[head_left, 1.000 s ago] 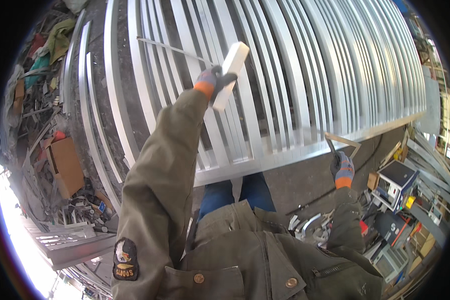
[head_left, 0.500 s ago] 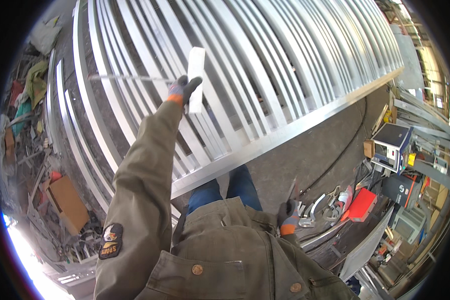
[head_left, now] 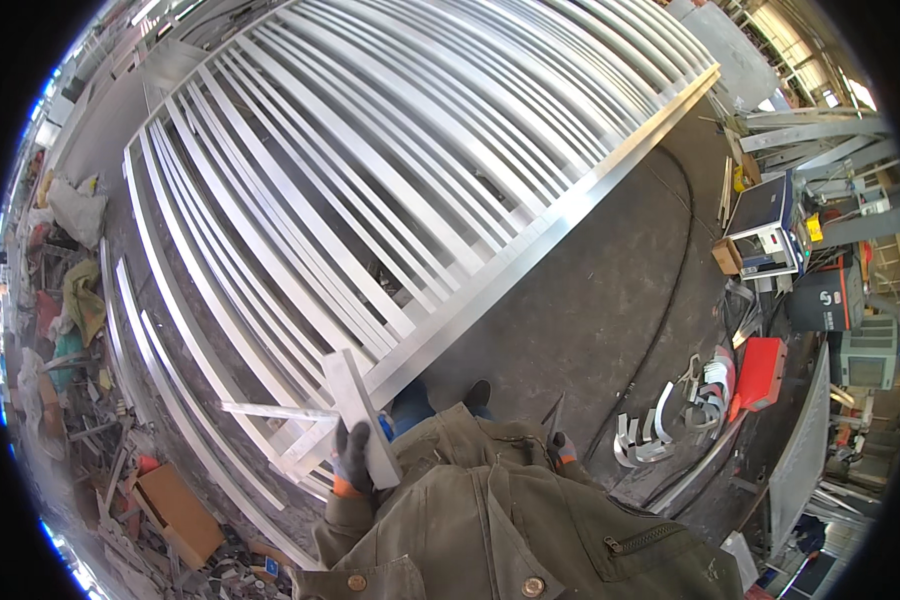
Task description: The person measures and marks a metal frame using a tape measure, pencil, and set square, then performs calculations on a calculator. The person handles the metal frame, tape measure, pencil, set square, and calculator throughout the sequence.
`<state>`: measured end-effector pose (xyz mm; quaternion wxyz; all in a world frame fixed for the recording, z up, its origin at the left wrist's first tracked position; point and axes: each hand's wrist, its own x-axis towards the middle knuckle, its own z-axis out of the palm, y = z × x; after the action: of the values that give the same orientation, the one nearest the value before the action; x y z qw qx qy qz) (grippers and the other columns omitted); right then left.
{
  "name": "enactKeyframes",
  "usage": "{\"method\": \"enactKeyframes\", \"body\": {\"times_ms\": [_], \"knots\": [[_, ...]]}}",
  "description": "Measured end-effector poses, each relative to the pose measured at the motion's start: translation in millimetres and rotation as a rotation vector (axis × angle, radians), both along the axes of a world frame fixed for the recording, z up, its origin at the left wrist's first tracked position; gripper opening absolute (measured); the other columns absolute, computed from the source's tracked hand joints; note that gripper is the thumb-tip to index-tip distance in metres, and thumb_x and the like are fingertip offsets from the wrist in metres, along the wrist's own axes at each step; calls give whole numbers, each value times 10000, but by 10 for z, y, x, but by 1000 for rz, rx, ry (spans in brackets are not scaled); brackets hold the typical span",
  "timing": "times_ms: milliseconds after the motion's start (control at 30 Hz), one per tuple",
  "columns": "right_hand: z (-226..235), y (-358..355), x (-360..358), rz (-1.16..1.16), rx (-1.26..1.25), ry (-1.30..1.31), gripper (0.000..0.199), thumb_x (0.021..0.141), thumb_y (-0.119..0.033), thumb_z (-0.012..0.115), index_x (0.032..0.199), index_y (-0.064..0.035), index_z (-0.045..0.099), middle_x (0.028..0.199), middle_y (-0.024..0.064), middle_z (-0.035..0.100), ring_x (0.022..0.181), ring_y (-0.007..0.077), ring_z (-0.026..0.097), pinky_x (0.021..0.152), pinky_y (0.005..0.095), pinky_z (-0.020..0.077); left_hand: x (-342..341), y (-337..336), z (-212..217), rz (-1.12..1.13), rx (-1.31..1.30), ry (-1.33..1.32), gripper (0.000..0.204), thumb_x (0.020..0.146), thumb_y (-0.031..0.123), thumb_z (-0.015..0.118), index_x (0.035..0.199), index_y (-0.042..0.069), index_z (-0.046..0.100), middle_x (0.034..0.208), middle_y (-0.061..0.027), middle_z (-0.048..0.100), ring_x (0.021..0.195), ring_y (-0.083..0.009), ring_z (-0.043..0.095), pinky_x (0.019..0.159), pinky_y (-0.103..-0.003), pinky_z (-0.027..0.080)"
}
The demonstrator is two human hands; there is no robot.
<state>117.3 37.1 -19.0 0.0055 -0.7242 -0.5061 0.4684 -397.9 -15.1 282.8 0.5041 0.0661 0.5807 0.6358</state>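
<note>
My left hand (head_left: pixel 352 455), in a grey glove with an orange cuff, is closed around a short pale rectangular bar (head_left: pixel 348 390). A thin light strip (head_left: pixel 280 411) juts leftward from beside the same hand; whether it joins the bar I cannot tell. Both are near my body, by the near left corner of a large frame of silver metal bars (head_left: pixel 410 358). My right hand (head_left: pixel 564 449), gloved too and partly hidden by my jacket, is low at my right side. From it rises a thin dark pointed tool (head_left: pixel 554 412) of unclear kind.
Loose metal lengths (head_left: pixel 155 350) lie left of the frame, beside scrap and a cardboard box (head_left: pixel 178 515). To the right, a dark cable (head_left: pixel 660 330) crosses the floor. Curved metal offcuts (head_left: pixel 650 430), a red box (head_left: pixel 760 374) and a blue-and-white machine (head_left: pixel 767 225) are there.
My left hand has drawn back from over the frame toward my body, bringing the bar and strip along. The view has shifted, showing more of the frame. My right hand stays low at my side.
</note>
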Motion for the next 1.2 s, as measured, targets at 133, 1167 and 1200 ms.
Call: {"method": "enactKeyframes", "body": {"times_ms": [133,1167,1200], "knots": [[102,-102,304,-34,-54,-107,348,910,-365,670,931,-18,663,778,150,662,736,210,605,701,444,499,637,-28,82,-164,-53,-25,507,976,372,653,1297,-16,596,1038,-113,704,915,-181,664,800,-340,557],[699,-5562,-594,-2854,519,236,145,942,-186,747,1021,-64,754,805,39,711,607,123,619,505,260,468,4800,-450,-755,-2579,5,395,277,939,205,721,1119,-3,691,1009,-70,701,917,-127,618,782,-334,529],[605,-5674,-436,-2831,490,265,132,947,-166,737,1035,-69,754,798,40,708,599,118,612,506,256,471,4963,-619,-854,-2570,-100,372,303,936,236,749,1114,-2,690,1008,-75,701,920,-128,622,794,-334,530]]}}
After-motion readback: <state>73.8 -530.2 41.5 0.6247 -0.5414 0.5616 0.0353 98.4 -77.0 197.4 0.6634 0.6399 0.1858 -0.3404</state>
